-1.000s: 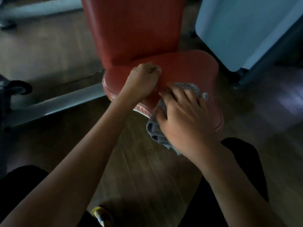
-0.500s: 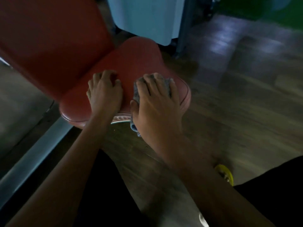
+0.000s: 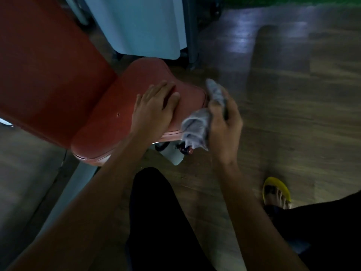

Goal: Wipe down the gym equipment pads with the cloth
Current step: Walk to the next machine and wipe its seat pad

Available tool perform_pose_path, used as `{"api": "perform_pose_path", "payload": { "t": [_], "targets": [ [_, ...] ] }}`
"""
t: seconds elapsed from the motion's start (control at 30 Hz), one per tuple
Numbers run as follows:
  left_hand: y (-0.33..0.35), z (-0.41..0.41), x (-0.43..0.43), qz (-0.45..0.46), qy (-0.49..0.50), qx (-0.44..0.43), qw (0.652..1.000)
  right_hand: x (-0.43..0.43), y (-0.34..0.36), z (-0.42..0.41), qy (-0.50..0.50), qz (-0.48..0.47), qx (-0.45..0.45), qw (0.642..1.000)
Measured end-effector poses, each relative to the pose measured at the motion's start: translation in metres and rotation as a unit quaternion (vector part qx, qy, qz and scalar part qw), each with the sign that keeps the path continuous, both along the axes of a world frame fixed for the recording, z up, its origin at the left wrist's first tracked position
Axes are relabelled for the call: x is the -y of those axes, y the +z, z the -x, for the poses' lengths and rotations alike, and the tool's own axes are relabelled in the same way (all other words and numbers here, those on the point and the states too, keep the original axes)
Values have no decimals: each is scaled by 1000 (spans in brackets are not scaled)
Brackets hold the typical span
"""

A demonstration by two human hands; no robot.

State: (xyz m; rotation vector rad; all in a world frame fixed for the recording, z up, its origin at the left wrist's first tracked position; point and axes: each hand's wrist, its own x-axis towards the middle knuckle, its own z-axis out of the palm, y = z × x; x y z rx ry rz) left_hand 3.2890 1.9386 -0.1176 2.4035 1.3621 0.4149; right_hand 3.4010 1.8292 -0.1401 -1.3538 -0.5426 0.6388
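- While the left hand (image 3: 154, 108) lies flat, palm down and fingers spread, on the red seat pad (image 3: 121, 118), the right hand (image 3: 224, 122) is closed around the grey cloth (image 3: 197, 124).
- The cloth is bunched at the pad's right edge, one end sticking up past the fingers, the other hanging down over the rim.
- The hands sit near each other, not touching.
- A red backrest (image 3: 48, 61) rises to the left.
- A yellow sandal (image 3: 277, 187) stands on the wood floor (image 3: 293, 114).

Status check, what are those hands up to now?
Left hand flat on red seat pad. Right hand gripping grey cloth, off pad's edge. Nothing in the way.
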Motion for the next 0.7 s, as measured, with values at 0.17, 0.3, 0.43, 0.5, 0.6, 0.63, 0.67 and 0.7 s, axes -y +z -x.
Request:
{"api": "perform_pose_path", "payload": {
  "t": [0.17, 0.3, 0.43, 0.5, 0.6, 0.63, 0.67, 0.7],
  "targets": [
    [-1, 7, 5, -22, 22, 23, 999, 27, -15, 9, -33, -39, -124, 991],
    [1, 1, 6, -27, -8, 2, 1000, 35, -22, 62, 2, -31, -36, 999],
    [2, 5, 6, -11, -23, -6, 1000, 23, -14, 80, 29, 45, 38, 998],
    [1, 5, 6, -3, -25, -19, 1000, 9, -9, 70, 8, 51, 27, 998],
    [-1, 6, 5, -14, -54, -70, 996, -5, -6, 56, -50, 26, -18, 998],
    [-1, 7, 4, -12, -57, -72, 996, -2, -6, 61, -53, 21, -24, 998],
    [-1, 6, 3, -7, -51, -61, 997, 4, -6, 71, -46, 18, -21, 999],
    [0, 5, 2, -2, -42, -43, 998, 11, -7, 83, -35, 17, -8, 999]
  ]
}}
